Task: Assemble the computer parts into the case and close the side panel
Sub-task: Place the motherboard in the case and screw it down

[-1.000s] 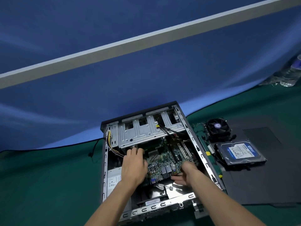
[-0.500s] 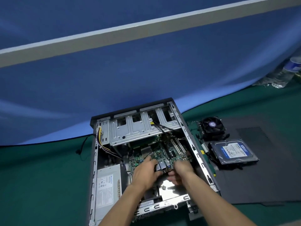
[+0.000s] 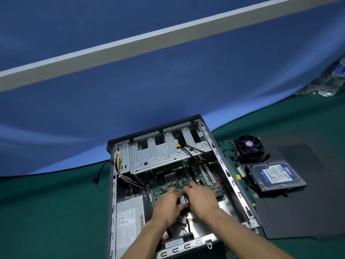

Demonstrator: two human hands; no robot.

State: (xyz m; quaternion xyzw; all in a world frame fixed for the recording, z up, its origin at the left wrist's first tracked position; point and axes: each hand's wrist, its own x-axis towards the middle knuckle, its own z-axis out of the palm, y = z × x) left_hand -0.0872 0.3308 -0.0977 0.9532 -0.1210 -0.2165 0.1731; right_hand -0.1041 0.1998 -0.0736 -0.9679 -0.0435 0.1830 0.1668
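While both hands, left hand [image 3: 166, 206] and right hand [image 3: 200, 198], seemingly grip the motherboard [image 3: 173, 181], the hard drive [image 3: 276, 175] reads "WD".

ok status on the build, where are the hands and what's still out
Both hands, left and right, on motherboard inside case. Grip unclear, blurred. Fan cooler and hard drive still outside.

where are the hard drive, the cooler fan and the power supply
hard drive [image 3: 276, 176], head view, on its blue label
cooler fan [image 3: 248, 144], head view, on the fan hub
power supply [image 3: 129, 219], head view, on its top label
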